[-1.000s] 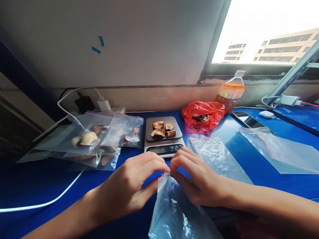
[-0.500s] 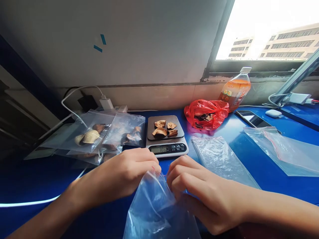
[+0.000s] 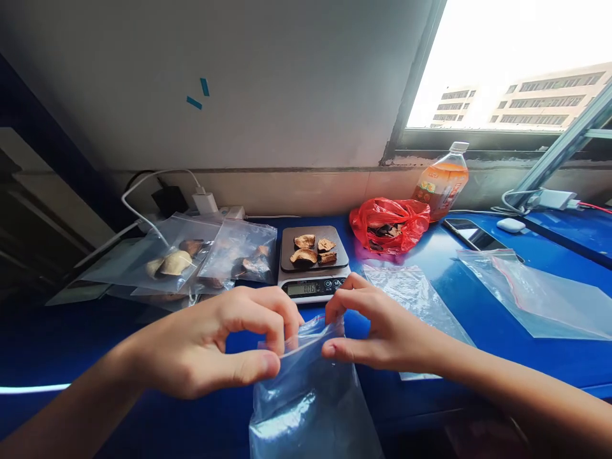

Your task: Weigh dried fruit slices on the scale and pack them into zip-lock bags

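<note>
A clear zip-lock bag hangs in front of me, its mouth partly parted at the top. My left hand pinches the left side of the bag's mouth, fingers curled over the rim and the thumb at the front. On the right side of the mouth, my right hand grips the edge between thumb and fingers. Just beyond the hands stands a digital kitchen scale, its display lit. Several brown dried slices lie on its plate; what they are I cannot tell.
Filled zip-lock bags lie left of the scale near a white charger. To the right are a red plastic bag with dark dried pieces, a drink bottle, a phone, a white earbud case and flat clear bags.
The bag's mouth has been drawn apart. My left hand has turned, its thumb now showing at the front, and my right fingers have shifted up along the rim. The view has shifted slightly.
</note>
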A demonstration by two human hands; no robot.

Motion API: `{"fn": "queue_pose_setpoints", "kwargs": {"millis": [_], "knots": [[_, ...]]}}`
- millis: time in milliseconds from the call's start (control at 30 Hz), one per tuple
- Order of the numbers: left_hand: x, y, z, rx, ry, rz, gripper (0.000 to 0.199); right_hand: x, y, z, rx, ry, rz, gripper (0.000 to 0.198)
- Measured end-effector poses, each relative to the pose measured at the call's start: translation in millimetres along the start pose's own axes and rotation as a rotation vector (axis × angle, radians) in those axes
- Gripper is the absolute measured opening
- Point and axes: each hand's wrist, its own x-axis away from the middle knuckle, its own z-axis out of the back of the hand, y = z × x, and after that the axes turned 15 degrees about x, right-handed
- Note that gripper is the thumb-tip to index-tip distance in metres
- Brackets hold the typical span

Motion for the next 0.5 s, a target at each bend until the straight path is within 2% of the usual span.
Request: {"fn": "queue_pose_setpoints", "kwargs": {"millis": [100, 233, 300, 367, 433, 500], "knots": [[1.3, -1.2, 7.5, 0.012, -0.003, -0.044, 0.020, -3.1, 0.3, 5.4, -0.069, -0.017, -0.038, 0.032], [8.7, -3.9, 15.5, 0.031, -0.031, -0.008, 0.034, -6.9, -1.9, 13.0, -0.186, -0.011, 0.087, 0.022], [10.7, -6.2, 17.6, 0.040, -0.042, 0.012, 0.036, -10.8, -1.2, 17.1, -0.200, -0.006, 0.099, 0.022], [10.9, -8.6, 18.4, 0.037, -0.035, 0.009, 0.029, -18.5, 4.2, 20.5, -0.122, 0.087, 0.089, 0.021], [9.6, -10.5, 18.1, 0.008, -0.016, 0.017, 0.019, -30.8, 15.2, 22.6, 0.075, 0.238, 0.097, 0.017], [7.9, -11.7, 16.6, -0.039, -0.007, 0.048, 0.016, -46.0, 29.9, 23.4, 0.304, 0.298, 0.116, 0.022]]}}
